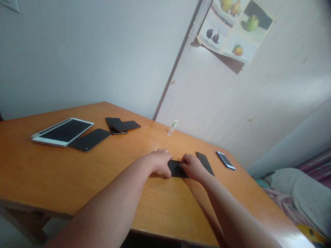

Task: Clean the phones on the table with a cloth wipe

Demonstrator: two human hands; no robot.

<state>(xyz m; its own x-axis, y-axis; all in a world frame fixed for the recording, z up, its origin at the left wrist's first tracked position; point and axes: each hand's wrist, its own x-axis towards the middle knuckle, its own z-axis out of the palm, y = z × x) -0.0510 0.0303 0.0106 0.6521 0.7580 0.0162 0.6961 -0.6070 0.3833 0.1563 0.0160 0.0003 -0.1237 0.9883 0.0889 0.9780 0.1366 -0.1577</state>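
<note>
Head camera looks down over a wide orange-brown wooden table (64,179), the landmark for everything else. Behind the table stand a pale wall and a light door, with a fruit poster (234,27) pinned high on the door. Off the table's right end lies grey and pink bedding (300,193).

On the table's far left part rests a white-framed tablet (62,132), dark screen up, with a black phone (90,139) just beside it. Further toward the table's back edge two dark phones (121,125) lie overlapped. A small clear bottle (172,127) lies near the back edge, about midway along.

Both forearms reach in from the table's near edge. The left hand (159,162) is curled, fingers bent down, pressing on the left end of a small black phone (176,168). The right hand (192,166) is likewise curled, its fingertips on the same phone's right end. That phone lies flat toward the table's right part, matte black, rectangular, largely hidden by the two hands.

Just behind the right hand lies another black phone (205,162), and beyond it, near the table's right corner, a blue-edged phone (226,160) with a lit screen.
</note>
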